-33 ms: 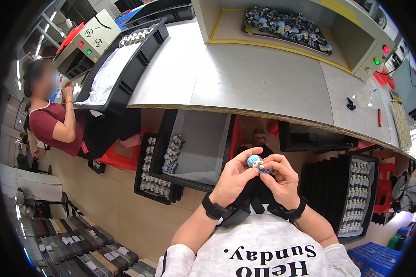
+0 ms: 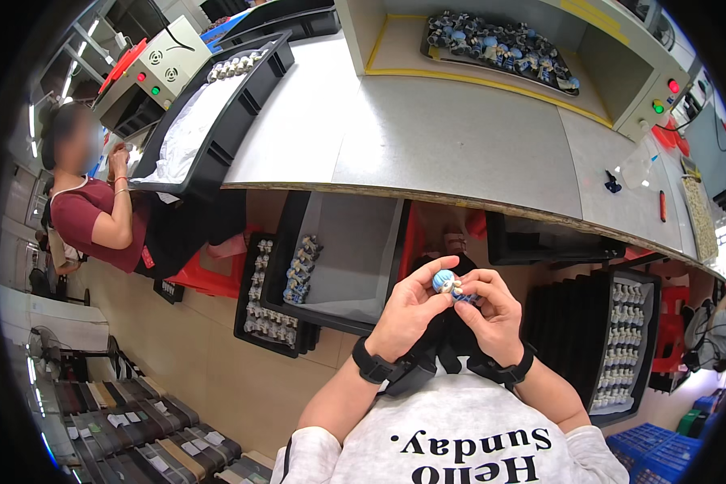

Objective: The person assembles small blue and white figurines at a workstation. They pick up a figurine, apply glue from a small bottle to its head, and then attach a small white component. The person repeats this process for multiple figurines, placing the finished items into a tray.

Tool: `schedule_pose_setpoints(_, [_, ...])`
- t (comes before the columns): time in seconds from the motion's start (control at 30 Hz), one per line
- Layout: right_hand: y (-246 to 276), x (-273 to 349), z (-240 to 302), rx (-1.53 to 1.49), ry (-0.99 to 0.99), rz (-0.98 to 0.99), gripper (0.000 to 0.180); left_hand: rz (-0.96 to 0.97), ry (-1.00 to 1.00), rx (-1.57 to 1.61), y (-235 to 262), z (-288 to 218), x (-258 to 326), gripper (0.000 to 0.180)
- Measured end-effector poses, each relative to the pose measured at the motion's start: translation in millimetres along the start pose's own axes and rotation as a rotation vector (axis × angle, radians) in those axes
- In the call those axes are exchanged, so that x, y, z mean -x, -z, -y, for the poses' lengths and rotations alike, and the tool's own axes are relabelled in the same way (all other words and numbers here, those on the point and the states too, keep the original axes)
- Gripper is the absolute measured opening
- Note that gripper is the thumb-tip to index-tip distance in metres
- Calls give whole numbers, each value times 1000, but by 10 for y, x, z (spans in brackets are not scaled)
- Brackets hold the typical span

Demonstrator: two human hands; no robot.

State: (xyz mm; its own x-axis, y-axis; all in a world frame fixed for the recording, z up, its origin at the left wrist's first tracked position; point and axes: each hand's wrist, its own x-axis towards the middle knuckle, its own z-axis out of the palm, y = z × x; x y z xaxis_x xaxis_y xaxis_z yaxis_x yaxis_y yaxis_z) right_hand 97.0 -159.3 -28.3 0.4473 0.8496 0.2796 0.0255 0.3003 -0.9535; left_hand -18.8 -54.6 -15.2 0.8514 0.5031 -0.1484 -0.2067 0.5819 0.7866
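Observation:
Between my two hands is a small toy figurine [image 2: 444,281] with a light blue, ribbed head and white and blue parts below it. My left hand [image 2: 410,313] pinches it from the left with thumb and fingers. My right hand [image 2: 492,310] grips its lower part, fingers curled around it. Much of the figurine's body is hidden by my fingers. It is held above my lap, in front of the worktable's near edge.
Ahead stands a grey worktable [image 2: 460,129] with a booth holding a tray [image 2: 504,60] of similar figurines. To the left below, a black bin [image 2: 347,250] holds several more. Stacked black trays [image 2: 621,347] stand at right. A seated co-worker [image 2: 97,210] is at left.
The figurine's blue head has turned slightly between my fingers, and more of its white part shows. Both hands stay in almost the same place.

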Motion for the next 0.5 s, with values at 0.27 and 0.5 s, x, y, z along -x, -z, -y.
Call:
schedule_pose_setpoints(0.27, [-3, -36, 31, -24, -5, -38, 19, 47, -4, 0, -34, -94, 3, 47])
schedule_pose_setpoints(0.5, [-5, -28, 26, -49, -5, -42, 20, 45, -5, 18, -56, -45, 2, 47])
